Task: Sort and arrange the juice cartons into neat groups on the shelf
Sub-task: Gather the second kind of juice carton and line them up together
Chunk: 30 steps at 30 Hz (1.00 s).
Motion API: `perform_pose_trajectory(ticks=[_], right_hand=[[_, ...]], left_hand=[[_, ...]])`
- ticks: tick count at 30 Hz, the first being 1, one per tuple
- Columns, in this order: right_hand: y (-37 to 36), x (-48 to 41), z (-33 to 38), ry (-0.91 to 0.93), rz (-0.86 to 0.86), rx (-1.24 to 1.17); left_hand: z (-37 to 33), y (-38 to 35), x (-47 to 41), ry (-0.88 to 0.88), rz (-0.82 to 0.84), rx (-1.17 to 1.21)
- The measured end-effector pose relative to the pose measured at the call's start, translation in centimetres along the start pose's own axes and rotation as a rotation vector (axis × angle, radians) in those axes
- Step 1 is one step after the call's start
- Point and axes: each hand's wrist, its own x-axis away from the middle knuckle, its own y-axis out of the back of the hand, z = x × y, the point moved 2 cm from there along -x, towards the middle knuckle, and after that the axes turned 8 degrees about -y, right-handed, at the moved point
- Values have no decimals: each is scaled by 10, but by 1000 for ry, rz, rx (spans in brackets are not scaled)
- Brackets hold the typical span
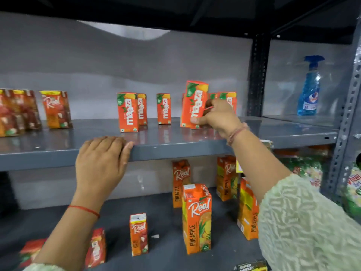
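My right hand (pixel 216 118) grips a tilted orange Maaza carton (pixel 192 103) on the upper shelf (pixel 175 147), in front of another Maaza carton (pixel 228 100). Three more Maaza cartons stand to the left, the nearest (pixel 163 108), then a pair (pixel 128 112). Dark red Real cartons (pixel 56 109) stand at the far left. My left hand (pixel 101 165) rests flat over the upper shelf's front edge, holding nothing. On the lower shelf (pixel 168 249) stand tall Real pineapple cartons (pixel 196 218) and small red Real cartons (pixel 138 234).
A blue spray bottle (pixel 309 89) stands in the neighbouring bay at the right, beyond a perforated black upright (pixel 257 75). Green detergent packets (pixel 353 190) fill the lower right. A grey upright (pixel 345 124) frames the right side.
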Motion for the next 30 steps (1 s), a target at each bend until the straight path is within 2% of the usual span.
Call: perform_pose_trajectory(ticks=[8,20,30], right_hand=[[-72,-30,26,-1,54,373],[-89,-35,26,-36,158,464],[-90,-31,26,-32,170,514]], left_hand=[[23,4,7,-17,-56,-2],[20,6,6,13,-58,17],[20,6,5,17,-56,17]])
